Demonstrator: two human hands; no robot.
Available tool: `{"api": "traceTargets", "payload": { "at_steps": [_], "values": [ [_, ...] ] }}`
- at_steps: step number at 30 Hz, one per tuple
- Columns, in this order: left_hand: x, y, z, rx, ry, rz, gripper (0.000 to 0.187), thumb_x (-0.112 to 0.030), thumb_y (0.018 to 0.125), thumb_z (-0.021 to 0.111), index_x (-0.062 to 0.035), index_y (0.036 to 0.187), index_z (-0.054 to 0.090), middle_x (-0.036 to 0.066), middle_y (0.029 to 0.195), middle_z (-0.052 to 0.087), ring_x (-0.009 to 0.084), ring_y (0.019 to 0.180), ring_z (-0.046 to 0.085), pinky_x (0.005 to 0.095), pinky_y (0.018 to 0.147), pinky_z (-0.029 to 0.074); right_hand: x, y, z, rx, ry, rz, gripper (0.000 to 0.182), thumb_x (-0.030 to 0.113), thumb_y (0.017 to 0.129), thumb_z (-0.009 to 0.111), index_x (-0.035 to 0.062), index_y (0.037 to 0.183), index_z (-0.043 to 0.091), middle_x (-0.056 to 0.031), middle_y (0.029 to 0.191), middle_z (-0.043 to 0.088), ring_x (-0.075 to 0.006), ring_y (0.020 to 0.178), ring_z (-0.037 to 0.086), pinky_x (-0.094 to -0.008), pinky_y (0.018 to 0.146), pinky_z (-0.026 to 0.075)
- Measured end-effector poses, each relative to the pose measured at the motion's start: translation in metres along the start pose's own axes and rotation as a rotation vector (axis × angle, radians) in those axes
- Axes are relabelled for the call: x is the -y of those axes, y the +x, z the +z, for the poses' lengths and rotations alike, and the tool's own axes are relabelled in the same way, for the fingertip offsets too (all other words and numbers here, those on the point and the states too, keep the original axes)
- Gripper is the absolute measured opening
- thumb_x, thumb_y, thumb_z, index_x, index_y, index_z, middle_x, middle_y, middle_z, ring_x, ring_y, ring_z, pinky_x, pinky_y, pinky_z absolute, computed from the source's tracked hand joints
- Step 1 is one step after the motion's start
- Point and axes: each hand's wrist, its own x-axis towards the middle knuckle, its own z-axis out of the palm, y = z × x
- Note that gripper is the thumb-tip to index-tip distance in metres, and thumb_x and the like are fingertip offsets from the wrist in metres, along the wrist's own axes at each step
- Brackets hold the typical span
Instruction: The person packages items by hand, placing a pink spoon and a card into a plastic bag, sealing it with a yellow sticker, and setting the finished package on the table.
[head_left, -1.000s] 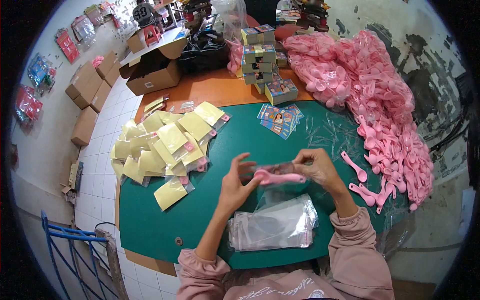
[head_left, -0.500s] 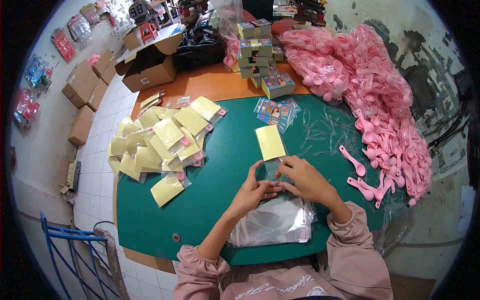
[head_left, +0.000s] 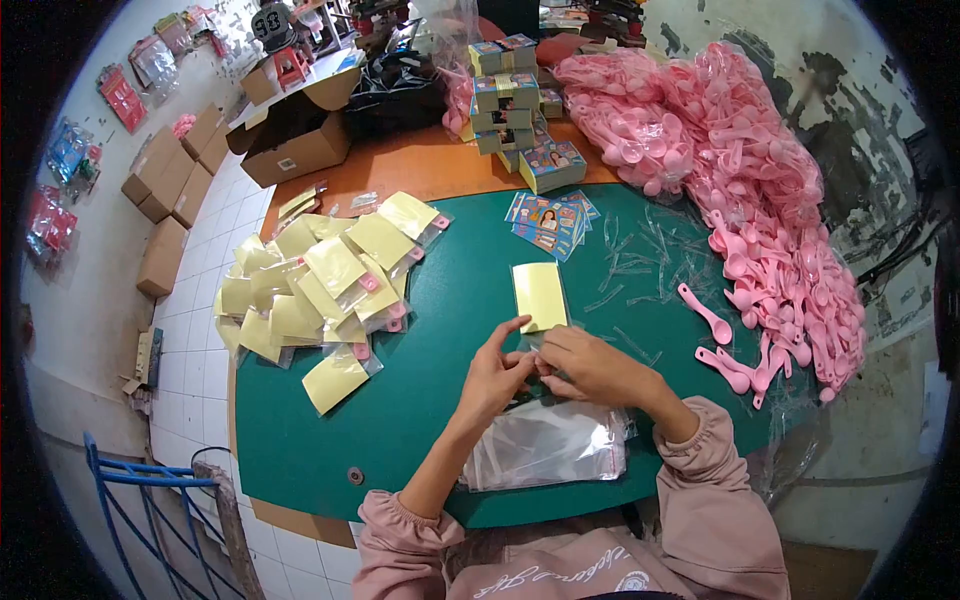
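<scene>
A clear plastic bag with a yellow card (head_left: 540,296) in it lies on the green table. Both hands are at its near end. My left hand (head_left: 495,374) has its index finger stretched onto the card's lower edge, while its thumb and other fingers pinch the bag's near end. My right hand (head_left: 585,368) is closed, its fingertips pinching the same end beside the left ones. Just below the hands lies a stack of empty clear bags (head_left: 545,445). What shows between the fingertips is small and partly hidden.
Filled bags with yellow cards (head_left: 334,268) are heaped at the left. Blue printed cards (head_left: 548,226) lie beyond the hands, below card stacks (head_left: 553,166). Pink spoons (head_left: 790,310) pile up at the right, near loose clear strips (head_left: 655,250). An open carton (head_left: 295,145) stands back left.
The bag with the yellow card has shifted slightly towards me. My hands have drawn together at its near end, and the left index finger now rests on the card.
</scene>
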Motion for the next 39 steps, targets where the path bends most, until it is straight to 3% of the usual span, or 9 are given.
{"api": "traceTargets", "payload": {
  "at_steps": [4, 8, 10, 13, 15, 17, 23, 31, 39],
  "values": [
    [-0.010, -0.002, -0.005, -0.079, -0.076, 0.034, 0.041, -0.009, 0.085, 0.050, -0.0087, 0.125, 0.041, 0.006, 0.081, 0.065, 0.0086, 0.072, 0.059, 0.0204, 0.057, 0.044, 0.003, -0.006, -0.037, 0.020, 0.513, 0.120, 0.015, 0.012, 0.075, 0.061, 0.0031, 0.077, 0.049, -0.0072, 0.076, 0.047, -0.0186, 0.071, 0.048, -0.0287, 0.065, 0.040],
    [-0.019, -0.005, -0.013, 0.059, -0.080, -0.032, 0.027, -0.010, 0.087, 0.048, -0.0072, 0.113, 0.054, 0.003, 0.087, 0.065, 0.0057, 0.074, 0.057, 0.0185, 0.060, 0.043, -0.068, -0.031, -0.115, -0.205, 0.560, 0.337, 0.015, 0.013, 0.075, 0.061, 0.0026, 0.082, 0.054, -0.0061, 0.077, 0.052, -0.0133, 0.073, 0.052, -0.0292, 0.063, 0.043],
    [-0.016, -0.006, -0.009, 0.072, -0.096, -0.033, 0.025, -0.010, 0.087, 0.048, -0.0075, 0.110, 0.057, 0.002, 0.087, 0.064, 0.0054, 0.074, 0.056, 0.0186, 0.061, 0.043, -0.122, -0.053, -0.145, -0.283, -0.530, 0.635, 0.015, 0.010, 0.072, 0.059, 0.0028, 0.084, 0.053, -0.0074, 0.076, 0.054, -0.0216, 0.073, 0.054, -0.0315, 0.067, 0.044],
    [-0.016, -0.002, -0.010, 0.045, -0.132, -0.046, 0.021, -0.012, 0.089, 0.047, -0.0076, 0.103, 0.061, -0.001, 0.089, 0.062, 0.0043, 0.076, 0.055, 0.0183, 0.064, 0.044, -0.106, -0.063, -0.117, -0.265, -1.036, 0.972, 0.025, 0.009, 0.068, 0.060, 0.0026, 0.090, 0.051, -0.0127, 0.084, 0.054, -0.0305, 0.081, 0.053, -0.0349, 0.071, 0.044],
    [-0.007, 0.001, -0.010, 0.080, -0.213, -0.021, 0.021, -0.014, 0.090, 0.046, -0.0065, 0.103, 0.061, -0.001, 0.091, 0.061, 0.0042, 0.076, 0.054, 0.0177, 0.066, 0.044, -0.062, -0.044, -0.084, -0.301, -0.461, 0.183, 0.035, 0.013, 0.068, 0.065, 0.0036, 0.098, 0.049, -0.0160, 0.090, 0.048, -0.0319, 0.087, 0.050, -0.0364, 0.074, 0.044],
    [-0.006, 0.000, -0.007, 0.083, -0.288, -0.024, 0.021, -0.014, 0.090, 0.046, -0.0059, 0.103, 0.060, 0.000, 0.092, 0.061, 0.0044, 0.078, 0.054, 0.0176, 0.067, 0.044, -0.029, -0.030, -0.036, -0.109, 0.024, 0.296, 0.050, 0.017, 0.066, 0.072, 0.0039, 0.107, 0.046, -0.0143, 0.093, 0.042, -0.0276, 0.094, 0.045, -0.0340, 0.072, 0.044],
    [-0.009, -0.002, -0.014, 0.129, -0.429, -0.016, 0.019, -0.012, 0.091, 0.044, -0.0041, 0.104, 0.056, 0.004, 0.093, 0.061, 0.0072, 0.082, 0.058, 0.0170, 0.067, 0.045, -0.025, -0.008, -0.002, -0.307, 0.076, 0.208, 0.028, 0.014, 0.071, 0.069, 0.0025, 0.093, 0.055, -0.0097, 0.090, 0.044, -0.0225, 0.083, 0.050, -0.0313, 0.073, 0.044],
    [-0.019, -0.005, -0.015, 0.001, 0.439, 0.298, 0.037, -0.001, 0.079, 0.053, -0.0081, 0.115, 0.048, 0.009, 0.086, 0.060, 0.0143, 0.077, 0.060, 0.0238, 0.062, 0.048, -0.025, -0.020, 0.005, -0.352, 0.419, 0.318, 0.019, 0.009, 0.072, 0.068, -0.0011, 0.085, 0.058, -0.0064, 0.089, 0.046, -0.0134, 0.075, 0.052, -0.0246, 0.065, 0.044],
    [-0.005, 0.004, -0.013, -0.078, 0.378, 0.279, 0.016, -0.007, 0.076, 0.063, -0.0018, 0.089, 0.057, 0.007, 0.086, 0.056, 0.0167, 0.077, 0.061, 0.0248, 0.059, 0.049, -0.036, -0.025, 0.018, -0.406, 0.791, 0.478, 0.014, 0.010, 0.077, 0.065, -0.0002, 0.084, 0.057, -0.0045, 0.086, 0.052, -0.0090, 0.073, 0.054, -0.0218, 0.064, 0.045]
  ]
}}
